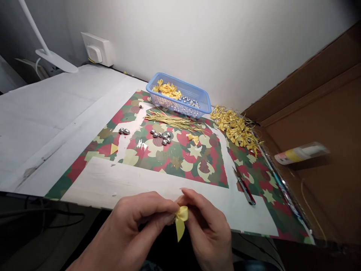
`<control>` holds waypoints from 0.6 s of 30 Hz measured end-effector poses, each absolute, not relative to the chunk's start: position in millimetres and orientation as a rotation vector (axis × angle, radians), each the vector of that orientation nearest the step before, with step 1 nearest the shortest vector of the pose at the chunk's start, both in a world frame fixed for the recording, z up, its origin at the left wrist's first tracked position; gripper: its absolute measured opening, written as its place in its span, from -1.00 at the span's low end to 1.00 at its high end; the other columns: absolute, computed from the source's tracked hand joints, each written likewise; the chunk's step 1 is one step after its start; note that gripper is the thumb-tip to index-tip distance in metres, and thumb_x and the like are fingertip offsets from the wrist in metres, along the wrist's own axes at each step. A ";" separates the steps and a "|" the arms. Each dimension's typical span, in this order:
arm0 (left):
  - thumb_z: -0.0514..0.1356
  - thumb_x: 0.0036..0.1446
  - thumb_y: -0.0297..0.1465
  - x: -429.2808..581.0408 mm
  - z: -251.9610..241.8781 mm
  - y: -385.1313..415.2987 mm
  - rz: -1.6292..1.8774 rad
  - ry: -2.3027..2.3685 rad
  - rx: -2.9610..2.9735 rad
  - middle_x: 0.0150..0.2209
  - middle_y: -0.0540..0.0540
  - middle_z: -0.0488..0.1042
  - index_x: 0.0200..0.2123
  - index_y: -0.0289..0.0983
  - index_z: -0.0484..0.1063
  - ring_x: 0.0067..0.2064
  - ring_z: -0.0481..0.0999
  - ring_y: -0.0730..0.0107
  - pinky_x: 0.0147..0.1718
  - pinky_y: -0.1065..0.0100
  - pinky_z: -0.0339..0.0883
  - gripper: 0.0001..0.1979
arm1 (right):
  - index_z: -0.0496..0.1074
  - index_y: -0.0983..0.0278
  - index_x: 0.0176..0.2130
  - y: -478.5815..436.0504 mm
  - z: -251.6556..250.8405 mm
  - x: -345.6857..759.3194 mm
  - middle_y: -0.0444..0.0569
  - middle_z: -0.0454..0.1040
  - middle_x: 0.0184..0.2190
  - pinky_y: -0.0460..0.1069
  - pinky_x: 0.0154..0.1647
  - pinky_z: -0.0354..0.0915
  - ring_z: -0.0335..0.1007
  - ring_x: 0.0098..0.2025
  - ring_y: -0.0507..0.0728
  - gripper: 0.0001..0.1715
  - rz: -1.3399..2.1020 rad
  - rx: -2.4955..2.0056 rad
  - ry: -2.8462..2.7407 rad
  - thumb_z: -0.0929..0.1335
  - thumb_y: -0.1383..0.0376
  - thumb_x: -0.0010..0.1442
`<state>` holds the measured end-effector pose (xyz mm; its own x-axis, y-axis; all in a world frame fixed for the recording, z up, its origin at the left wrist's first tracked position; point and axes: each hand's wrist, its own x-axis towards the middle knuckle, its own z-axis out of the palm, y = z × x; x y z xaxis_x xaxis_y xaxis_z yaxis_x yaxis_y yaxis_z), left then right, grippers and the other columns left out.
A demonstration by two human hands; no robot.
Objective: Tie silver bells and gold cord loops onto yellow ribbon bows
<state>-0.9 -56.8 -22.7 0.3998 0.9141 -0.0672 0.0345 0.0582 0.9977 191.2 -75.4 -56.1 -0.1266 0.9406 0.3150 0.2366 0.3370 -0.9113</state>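
Ribbon bow (182,215) up by the surface's (56,109) near edge, left hand (138,216) and right hand (210,227) pinching it from either side, fingers (165,204) closed, presumably steadying something so small.

I see bare left hand (141,222) and bare right hand (210,227) holding a small, shiny yellow ribbon bow (182,214); beyond, thin gold ties (172,121) near a blue plastic mesh basket (208,106).

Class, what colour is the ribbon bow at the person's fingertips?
The bow is yellow, best seen in the head view.
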 end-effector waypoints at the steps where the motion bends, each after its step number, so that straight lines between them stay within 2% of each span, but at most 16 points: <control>1: 0.20 0.34 -0.44 -1.0 -23.3 -56.5 0.853 0.947 1.343 -0.26 0.00 0.71 -0.10 -0.08 0.70 -0.24 0.65 0.30 -0.25 0.43 0.50 -0.74 | 0.40 -0.01 0.23 -77.0 -57.7 190.7 -0.10 0.63 -0.20 -0.10 -0.28 0.51 0.57 -0.30 0.05 -0.43 0.911 -1.091 -1.580 0.30 0.50 0.37; 4: 0.21 0.34 -0.42 -0.7 -25.2 -55.8 0.865 0.979 1.366 -0.26 0.00 0.71 -0.11 -0.08 0.69 -0.24 0.66 0.31 -0.25 0.45 0.51 -0.77 | 0.33 0.01 0.27 -81.9 -60.0 190.3 -0.07 0.65 -0.14 -0.07 -0.23 0.54 0.60 -0.23 0.07 -0.44 0.833 -1.151 -1.512 0.27 0.46 0.41; 7: 0.22 0.33 -0.40 -0.1 -26.8 -56.2 0.875 1.048 1.421 -0.29 0.00 0.71 -0.18 -0.09 0.69 -0.26 0.66 0.29 -0.29 0.45 0.52 -0.79 | 0.46 0.05 0.16 -83.9 -55.8 190.3 0.01 0.57 -0.01 0.05 -0.03 0.52 0.56 -0.01 0.16 -0.51 0.514 -1.217 -1.497 0.31 0.48 0.36; 10: 0.22 0.33 -0.41 0.0 -27.2 -57.3 0.897 1.043 1.432 -0.27 -0.02 0.72 -0.15 -0.09 0.70 -0.25 0.68 0.26 -0.28 0.43 0.55 -0.78 | 0.56 0.09 0.00 -82.2 -47.4 188.2 0.01 0.54 -0.13 -0.01 -0.22 0.52 0.55 -0.14 0.15 -0.58 0.341 -1.093 -1.687 0.38 0.51 0.26; 12: 0.22 0.33 -0.42 -0.5 -26.7 -57.8 0.916 1.029 1.412 -0.22 -0.04 0.73 -0.11 -0.09 0.70 -0.22 0.70 0.23 -0.24 0.40 0.57 -0.76 | 0.56 0.13 0.01 -78.7 -40.7 185.6 0.02 0.56 -0.22 -0.02 -0.31 0.52 0.56 -0.21 0.15 -0.59 0.251 -0.990 -1.833 0.39 0.51 0.26; 15: 0.24 0.31 -0.42 -1.1 -26.0 -57.6 0.908 1.024 1.363 -0.14 -0.06 0.74 -0.09 -0.09 0.70 -0.16 0.71 0.19 -0.16 0.36 0.59 -0.76 | 0.52 0.19 0.06 -72.0 -29.4 182.0 0.07 0.61 -0.24 0.06 -0.25 0.55 0.57 -0.19 0.20 -0.59 0.081 -0.929 -1.983 0.34 0.51 0.31; 18: 0.28 0.27 -0.42 1.0 -26.2 -55.9 0.891 1.038 1.242 -0.19 -0.04 0.75 -0.16 -0.12 0.73 -0.17 0.72 0.19 -0.15 0.37 0.60 -0.80 | 0.52 0.20 0.02 -72.6 -25.0 178.5 0.08 0.64 -0.26 0.07 -0.22 0.55 0.60 -0.19 0.22 -0.63 -0.007 -0.948 -2.107 0.34 0.52 0.30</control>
